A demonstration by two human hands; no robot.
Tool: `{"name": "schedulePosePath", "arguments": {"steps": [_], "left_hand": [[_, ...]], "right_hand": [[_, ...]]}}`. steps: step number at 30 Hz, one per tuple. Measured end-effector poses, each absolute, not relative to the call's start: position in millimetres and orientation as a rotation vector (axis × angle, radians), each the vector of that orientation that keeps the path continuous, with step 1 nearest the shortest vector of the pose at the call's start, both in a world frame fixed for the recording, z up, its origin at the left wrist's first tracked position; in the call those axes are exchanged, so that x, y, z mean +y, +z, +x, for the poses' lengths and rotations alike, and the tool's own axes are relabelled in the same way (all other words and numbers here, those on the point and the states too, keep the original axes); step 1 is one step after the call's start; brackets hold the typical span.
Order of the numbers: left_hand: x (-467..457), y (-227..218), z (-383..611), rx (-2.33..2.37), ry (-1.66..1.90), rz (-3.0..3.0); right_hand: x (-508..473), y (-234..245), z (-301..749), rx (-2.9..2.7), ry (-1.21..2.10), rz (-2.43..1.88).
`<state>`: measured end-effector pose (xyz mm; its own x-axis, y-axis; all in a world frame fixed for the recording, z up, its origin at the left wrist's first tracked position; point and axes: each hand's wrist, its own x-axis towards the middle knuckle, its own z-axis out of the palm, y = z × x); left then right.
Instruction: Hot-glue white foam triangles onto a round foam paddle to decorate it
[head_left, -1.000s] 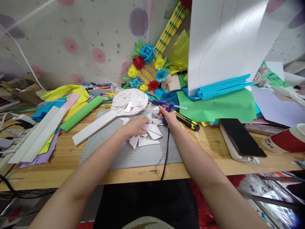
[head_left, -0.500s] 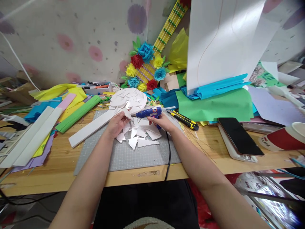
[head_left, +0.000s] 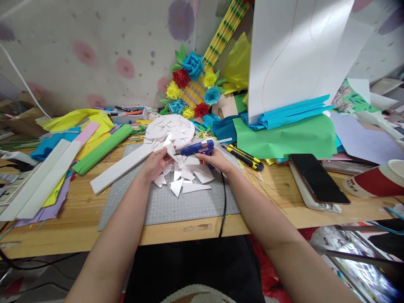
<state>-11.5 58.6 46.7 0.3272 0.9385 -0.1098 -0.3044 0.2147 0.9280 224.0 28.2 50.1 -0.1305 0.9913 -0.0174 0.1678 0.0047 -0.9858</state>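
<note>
My right hand (head_left: pixel 214 159) is closed round a blue glue gun (head_left: pixel 197 148), its nozzle pointing left and a clear glue stick showing at its back. In my left hand (head_left: pixel 158 163), fingers pinch a small white foam board piece (head_left: pixel 171 151) just left of the nozzle. Several loose white scraps (head_left: pixel 176 186) lie below both hands on the grey cutting mat (head_left: pixel 192 209). Behind them sits a white rounded foam shape (head_left: pixel 170 128) covered with pieces, and a long white strip (head_left: pixel 120 169) reaches from it to the lower left.
A yellow-black utility knife (head_left: pixel 243 157) lies right of the mat. Farther right are a phone (head_left: pixel 318 179) and a paper cup (head_left: pixel 377 182). A flower-trimmed paper guitar (head_left: pixel 192 92) and a large white board (head_left: pixel 293 54) lean behind. The gun's black cord (head_left: pixel 224 206) hangs over the table edge.
The white piece in my left hand has turned a little, and its tip now stands more upright. The glue gun stays nearly where it was; the view has shifted slightly.
</note>
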Motion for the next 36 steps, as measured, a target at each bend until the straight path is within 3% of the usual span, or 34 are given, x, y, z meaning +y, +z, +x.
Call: {"name": "schedulePosePath", "arguments": {"steps": [36], "left_hand": [[51.0, 58.4, -5.8, 0.850, 0.928, 0.869]], "right_hand": [[31.4, 46.0, 226.1, -1.430, 1.177, -1.327]]}}
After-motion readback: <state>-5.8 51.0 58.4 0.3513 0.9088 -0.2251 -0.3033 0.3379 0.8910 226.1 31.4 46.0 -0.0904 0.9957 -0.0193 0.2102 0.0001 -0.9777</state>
